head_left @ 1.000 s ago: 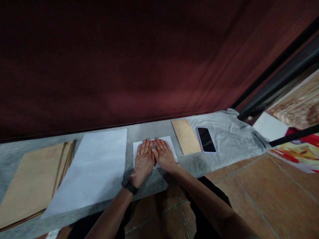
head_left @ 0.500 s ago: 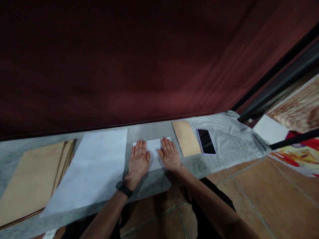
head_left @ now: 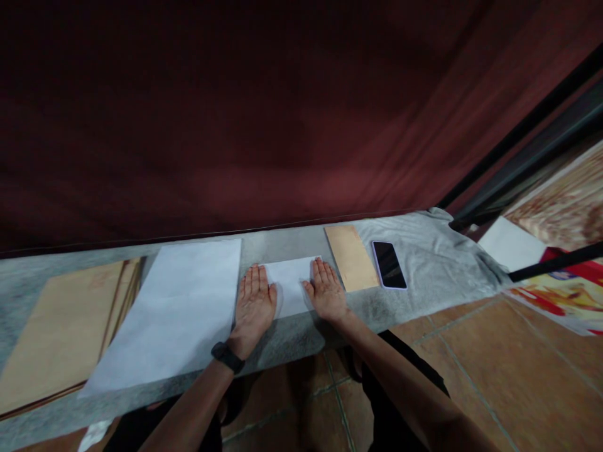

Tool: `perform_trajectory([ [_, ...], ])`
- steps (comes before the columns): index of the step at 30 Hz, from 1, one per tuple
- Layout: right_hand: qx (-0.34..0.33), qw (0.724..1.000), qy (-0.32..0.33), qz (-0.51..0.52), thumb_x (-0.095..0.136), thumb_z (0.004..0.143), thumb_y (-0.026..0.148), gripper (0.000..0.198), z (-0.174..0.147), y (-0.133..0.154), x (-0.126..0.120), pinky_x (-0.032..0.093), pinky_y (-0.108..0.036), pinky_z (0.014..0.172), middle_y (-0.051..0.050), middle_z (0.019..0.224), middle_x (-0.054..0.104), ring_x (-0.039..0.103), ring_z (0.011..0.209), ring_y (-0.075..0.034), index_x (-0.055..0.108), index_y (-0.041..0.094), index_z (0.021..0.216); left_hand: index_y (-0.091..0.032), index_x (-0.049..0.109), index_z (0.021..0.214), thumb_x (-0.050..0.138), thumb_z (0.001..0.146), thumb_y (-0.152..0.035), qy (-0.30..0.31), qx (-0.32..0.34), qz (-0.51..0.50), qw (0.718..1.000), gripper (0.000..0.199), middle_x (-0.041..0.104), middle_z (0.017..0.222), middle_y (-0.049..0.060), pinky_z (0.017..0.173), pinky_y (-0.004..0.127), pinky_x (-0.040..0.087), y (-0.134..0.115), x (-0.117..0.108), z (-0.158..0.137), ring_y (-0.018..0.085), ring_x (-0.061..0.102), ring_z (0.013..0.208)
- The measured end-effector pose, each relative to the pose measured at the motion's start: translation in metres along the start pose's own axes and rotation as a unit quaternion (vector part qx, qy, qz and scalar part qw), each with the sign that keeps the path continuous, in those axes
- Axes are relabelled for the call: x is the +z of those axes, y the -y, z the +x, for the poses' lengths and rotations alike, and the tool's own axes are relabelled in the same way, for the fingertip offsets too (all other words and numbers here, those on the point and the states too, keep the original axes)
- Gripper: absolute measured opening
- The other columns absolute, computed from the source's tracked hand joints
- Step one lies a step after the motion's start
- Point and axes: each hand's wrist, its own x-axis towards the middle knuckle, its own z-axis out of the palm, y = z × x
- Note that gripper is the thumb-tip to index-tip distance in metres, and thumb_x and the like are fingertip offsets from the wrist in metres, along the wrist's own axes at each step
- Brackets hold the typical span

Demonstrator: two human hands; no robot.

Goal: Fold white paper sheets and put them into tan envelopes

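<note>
Brown envelopes [head_left: 66, 326] lie stacked at the counter [head_left: 292, 339]'s left, then a large sheet [head_left: 179, 307]. Next, the left hand [head_left: 255, 301] lies flat, fingers extended, at the small paper [head_left: 289, 285]'s left end; the right hand [head_left: 327, 293], likewise flat, at its right. Beyond: a single envelope [head_left: 352, 258], a phone [head_left: 389, 265].

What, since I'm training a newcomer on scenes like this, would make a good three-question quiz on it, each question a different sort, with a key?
1. Put these in order from the picture's left to its right: phone, brown stack, large sheet.
2. On which of the person's own wrists is the watch? A) right B) left C) neither
3. True or false: part of the small paper shows between the left hand and the right hand.

Key:
1. Brown stack, large sheet, phone.
2. B.
3. True.
</note>
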Motion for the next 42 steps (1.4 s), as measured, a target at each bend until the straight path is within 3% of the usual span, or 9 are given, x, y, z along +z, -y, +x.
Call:
perform_trajectory([
  [9, 0.003, 1.000, -0.007, 0.014, 0.040, 0.105, 0.042, 0.063, -0.012, -0.008, -0.003, 0.033, -0.052, 0.118, -0.021, 0.158, 0.039, 0.037, 0.147, -0.032, 0.033, 0.006, 0.156, 0.003, 0.032, 0.152, 0.028, 0.099, -0.033, -0.008, -0.002, -0.015, 1.000, 0.064, 0.036, 0.158, 0.027, 0.122, 0.056, 0.027, 0.005, 0.001, -0.003, 0.033, 0.023, 0.153],
  [15, -0.003, 1.000, 0.015, 0.009, 0.040, 0.104, 0.036, 0.061, -0.024, -0.007, -0.016, 0.032, -0.051, 0.120, -0.021, 0.160, 0.036, 0.033, 0.149, -0.032, 0.034, 0.002, 0.154, 0.005, 0.032, 0.152, 0.028, 0.100, -0.033, -0.013, 0.000, -0.007, 1.000, 0.064, 0.033, 0.160, 0.026, 0.124, 0.054, 0.024, -0.003, -0.012, -0.004, 0.033, 0.021, 0.153],
  [19, -0.052, 0.998, 0.024, 0.036, 0.036, 0.105, 0.035, 0.059, -0.031, 0.010, -0.026, 0.031, -0.048, 0.122, -0.015, 0.162, 0.032, 0.030, 0.151, -0.027, 0.030, 0.007, 0.157, -0.001, 0.026, 0.155, 0.030, 0.100, -0.031, 0.012, 0.063, -0.013, 0.998, 0.063, 0.029, 0.163, 0.021, 0.125, 0.051, 0.024, -0.024, -0.021, -0.017, 0.030, 0.019, 0.154],
  [25, -0.120, 0.990, 0.041, 0.065, 0.036, 0.105, 0.039, 0.056, -0.048, 0.026, -0.022, 0.030, -0.043, 0.124, -0.013, 0.158, 0.042, 0.035, 0.149, -0.023, 0.041, 0.009, 0.152, -0.007, 0.026, 0.157, 0.030, 0.097, -0.020, 0.055, 0.141, -0.025, 0.988, 0.062, 0.033, 0.163, 0.016, 0.125, 0.048, 0.026, -0.038, -0.014, -0.042, 0.025, 0.021, 0.154],
  [42, -0.060, 0.998, 0.035, 0.011, 0.045, 0.102, 0.041, 0.064, -0.059, -0.005, -0.027, 0.035, -0.048, 0.120, -0.023, 0.156, 0.041, 0.038, 0.146, -0.032, 0.038, 0.000, 0.151, -0.001, 0.036, 0.152, 0.030, 0.102, -0.040, 0.030, 0.054, 0.003, 0.998, 0.064, 0.031, 0.161, 0.024, 0.122, 0.052, 0.028, -0.016, -0.017, -0.050, 0.034, 0.028, 0.151],
])
